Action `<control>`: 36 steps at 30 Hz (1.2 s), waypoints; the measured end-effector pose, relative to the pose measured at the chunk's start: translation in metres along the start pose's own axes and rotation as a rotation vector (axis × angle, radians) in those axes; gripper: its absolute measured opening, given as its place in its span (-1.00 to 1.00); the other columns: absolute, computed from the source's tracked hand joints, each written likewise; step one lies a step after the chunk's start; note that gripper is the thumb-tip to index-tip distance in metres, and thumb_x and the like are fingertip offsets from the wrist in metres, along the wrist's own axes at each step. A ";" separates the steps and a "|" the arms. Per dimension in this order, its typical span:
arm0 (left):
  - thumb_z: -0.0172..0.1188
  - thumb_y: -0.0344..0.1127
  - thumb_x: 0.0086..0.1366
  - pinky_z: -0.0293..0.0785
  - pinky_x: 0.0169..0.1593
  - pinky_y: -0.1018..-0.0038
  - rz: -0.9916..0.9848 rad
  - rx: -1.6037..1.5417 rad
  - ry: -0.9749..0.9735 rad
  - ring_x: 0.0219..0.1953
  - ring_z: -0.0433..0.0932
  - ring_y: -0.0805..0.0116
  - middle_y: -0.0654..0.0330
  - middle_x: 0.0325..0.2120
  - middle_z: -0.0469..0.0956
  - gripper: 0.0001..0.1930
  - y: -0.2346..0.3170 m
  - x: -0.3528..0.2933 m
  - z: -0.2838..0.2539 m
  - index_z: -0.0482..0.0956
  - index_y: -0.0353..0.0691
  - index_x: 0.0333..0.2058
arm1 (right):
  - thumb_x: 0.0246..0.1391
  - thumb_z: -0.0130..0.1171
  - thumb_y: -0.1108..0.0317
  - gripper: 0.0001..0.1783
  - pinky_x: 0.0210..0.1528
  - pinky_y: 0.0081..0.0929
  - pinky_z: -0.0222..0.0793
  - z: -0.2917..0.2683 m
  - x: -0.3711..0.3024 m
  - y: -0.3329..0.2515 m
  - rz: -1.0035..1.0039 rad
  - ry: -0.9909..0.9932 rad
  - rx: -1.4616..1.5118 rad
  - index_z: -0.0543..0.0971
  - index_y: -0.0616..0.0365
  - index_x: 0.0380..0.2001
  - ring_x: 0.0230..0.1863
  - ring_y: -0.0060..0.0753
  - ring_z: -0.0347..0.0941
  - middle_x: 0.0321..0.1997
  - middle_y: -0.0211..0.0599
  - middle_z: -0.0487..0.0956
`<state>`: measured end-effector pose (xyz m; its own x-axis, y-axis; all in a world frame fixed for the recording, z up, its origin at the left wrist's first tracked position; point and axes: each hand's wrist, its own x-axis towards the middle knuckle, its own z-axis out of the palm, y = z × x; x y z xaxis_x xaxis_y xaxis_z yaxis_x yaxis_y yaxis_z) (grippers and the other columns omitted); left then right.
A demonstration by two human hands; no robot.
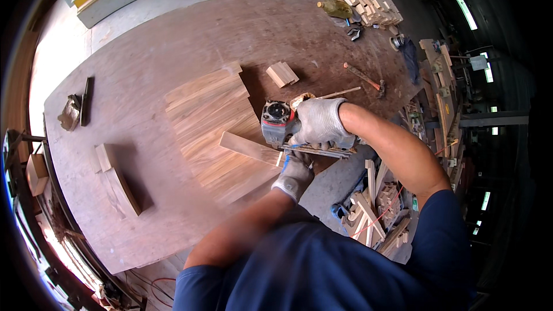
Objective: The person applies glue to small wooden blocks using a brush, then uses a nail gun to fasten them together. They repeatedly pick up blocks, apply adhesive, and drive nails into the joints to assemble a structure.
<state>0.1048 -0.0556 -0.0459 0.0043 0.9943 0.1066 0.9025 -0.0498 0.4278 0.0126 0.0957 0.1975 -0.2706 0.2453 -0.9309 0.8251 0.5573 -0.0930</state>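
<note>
My right hand [324, 120], in a pale work glove, is wrapped around the handle of a nail gun [275, 128] with a dark round cap and a long magazine. Just below the magazine, my gloved left hand [296, 175] grips the near end of a short wooden strip [245, 146]; some of its fingers are hidden by the gun. The strip lies slantwise over a panel of parallel wooden boards [210, 118] with a stepped right edge. The gun's nose is by the strip's end, but I cannot tell if they touch.
The large worktable [144, 69] also carries small blocks [281, 74], a hammer [367, 79], a yellowish bottle [336, 7], and a block pile [377, 8]. Boards [120, 181] and a crumpled scrap [69, 113] lie left. Offcuts [368, 216] are heaped beyond the table's near-right edge.
</note>
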 end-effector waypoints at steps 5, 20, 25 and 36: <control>-0.01 -0.24 0.46 0.21 0.41 -0.15 -0.035 -0.101 0.044 0.34 0.39 -0.16 -0.02 0.29 0.50 -0.38 0.001 -0.001 0.006 0.27 -0.14 0.47 | 0.19 0.40 0.14 -0.57 -0.50 -0.35 0.61 0.001 0.000 0.001 -0.010 -0.011 -0.010 0.73 0.40 -0.19 -0.56 -0.37 0.66 -0.47 -0.17 0.72; 0.09 -0.32 0.37 0.36 0.21 -0.07 -0.174 -0.678 0.251 0.11 0.50 -0.21 -0.08 0.06 0.55 -0.52 0.001 0.004 0.010 0.46 -0.20 0.26 | 0.23 0.36 0.11 -0.57 -0.54 -0.28 0.61 0.003 0.007 -0.018 0.016 -0.095 -0.159 0.73 0.38 -0.36 -0.59 -0.33 0.65 -0.50 -0.15 0.71; 0.11 -0.31 0.35 0.37 0.21 -0.06 -0.173 -0.658 0.238 0.12 0.49 -0.22 -0.12 0.08 0.53 -0.47 0.004 0.007 0.003 0.43 -0.25 0.28 | 0.23 0.36 0.10 -0.56 -0.54 -0.25 0.63 0.001 0.009 -0.025 0.027 -0.119 -0.179 0.72 0.41 -0.32 -0.58 -0.32 0.64 -0.48 -0.14 0.71; 0.13 -0.29 0.30 0.36 0.24 -0.04 -0.197 -2.089 0.722 0.19 0.45 -0.24 -0.20 0.15 0.47 -0.37 0.028 0.028 0.069 0.36 -0.33 0.34 | 0.21 0.36 0.14 -0.58 -0.53 -0.24 0.63 0.000 0.015 -0.031 0.014 -0.143 -0.220 0.73 0.41 -0.29 -0.58 -0.29 0.65 -0.48 -0.13 0.70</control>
<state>0.1601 -0.0222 -0.0931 -0.5576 0.8291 -0.0406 -0.7366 -0.4716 0.4847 -0.0175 0.0823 0.1863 -0.1739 0.1484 -0.9735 0.6966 0.7173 -0.0151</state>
